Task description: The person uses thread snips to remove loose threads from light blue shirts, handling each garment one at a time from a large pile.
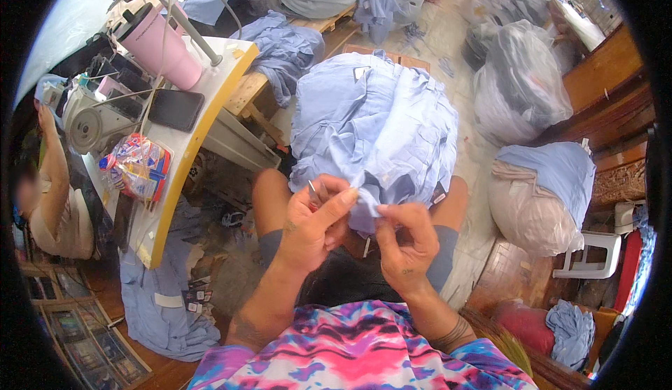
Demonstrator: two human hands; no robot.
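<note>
Tiny tool point(311, 188) in left hand point(315, 225) unclear

Desk and floor

The yellow-edged desk point(183, 153) carries a sewing machine point(87, 114), pink tumbler point(161, 46), dark phone point(176, 109) and snack packet point(136, 166); blue garments point(164, 313) and plastic bags point(521, 82) lie on the floor point(455, 33).

Garment on lap point(374, 124): pale blue, plain, no pattern. Shirt of person point(357, 351): tie-dye, pink, purple, blue, white patches. Shorts point(441, 264): grey-blue. Tumbler point(162, 44) on table: pink, dark lid. Table point(210, 103): white top, yellow edge. Phone point(176, 109): black. Snack packet point(136, 166): red, blue, yellow, transparent wrap. Sewing machine point(94, 114): cream-white. Cloth on floor point(157, 306): light blue, white labels. Plastic sack point(521, 86): clear grey. Bundle at right point(535, 208): beige below, blue cloth on top. Plastic chair point(595, 253): white.
</note>
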